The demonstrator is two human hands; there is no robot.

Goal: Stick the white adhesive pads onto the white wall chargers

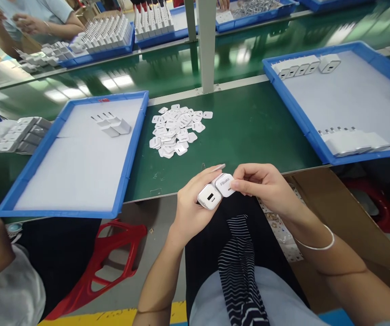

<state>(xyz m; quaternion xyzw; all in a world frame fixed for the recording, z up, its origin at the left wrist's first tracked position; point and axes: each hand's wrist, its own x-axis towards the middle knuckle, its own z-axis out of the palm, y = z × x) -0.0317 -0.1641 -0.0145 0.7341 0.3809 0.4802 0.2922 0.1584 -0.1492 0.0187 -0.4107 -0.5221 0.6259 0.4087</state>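
Above my lap, near the table's front edge, my left hand is closed around two white plug chargers side by side. One charger shows its end face with a dark port. The end of the other bears a white cover plate with grey lettering. My right hand pinches the edge of that plate between thumb and finger; whether it is fully seated I cannot tell. A pile of small white cover plates lies on the green table beyond my hands.
A blue-rimmed tray at left carries a few chargers. Another blue tray at right has chargers along its edges. A metal post rises behind. A co-worker's hands are across the table; another person sits at left by a red stool.
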